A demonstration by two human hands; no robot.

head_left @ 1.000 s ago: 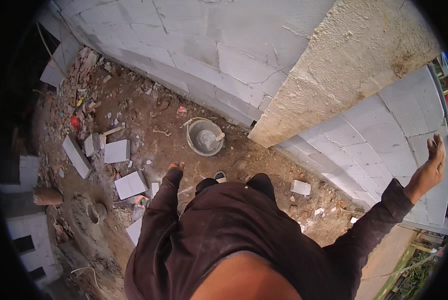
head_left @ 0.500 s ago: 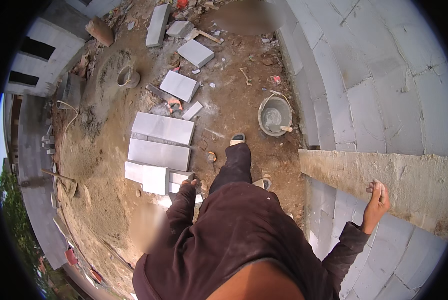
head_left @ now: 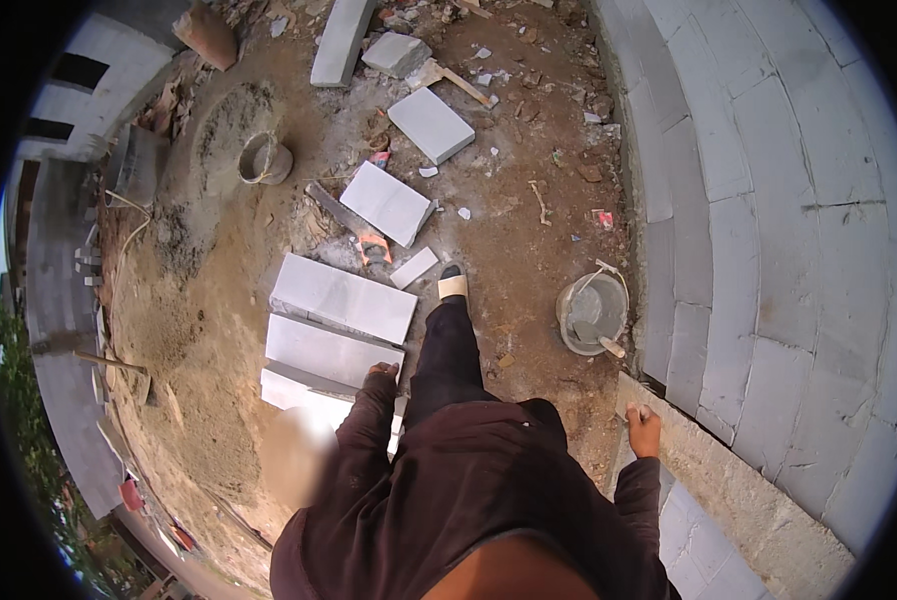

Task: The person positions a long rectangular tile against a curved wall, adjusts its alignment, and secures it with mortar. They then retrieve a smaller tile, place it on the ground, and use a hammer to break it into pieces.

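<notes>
I stand on a dirt floor beside a curved wall of grey blocks (head_left: 769, 250). My right hand (head_left: 645, 428) rests on the near end of the wall's rough, mortar-covered top (head_left: 729, 490), fingers spread, holding nothing. My left hand (head_left: 381, 372) hangs at my side with loosely curled fingers and nothing in it, above a row of flat grey blocks (head_left: 341, 322). A grey bucket (head_left: 591, 312) with mortar and a trowel stands at the wall's foot, just ahead of my right hand. One foot (head_left: 453, 284) is forward.
Loose grey blocks (head_left: 389, 202) (head_left: 431, 124) and rubble lie on the dirt ahead. A second bucket (head_left: 264, 158) sits by a heap of sand (head_left: 224, 120) at the left. A low block wall (head_left: 69, 330) runs along the far left.
The view has swung round, so the wall now runs along the right. My right hand has come down from the wall face to the end of its top. The left arm still hangs.
</notes>
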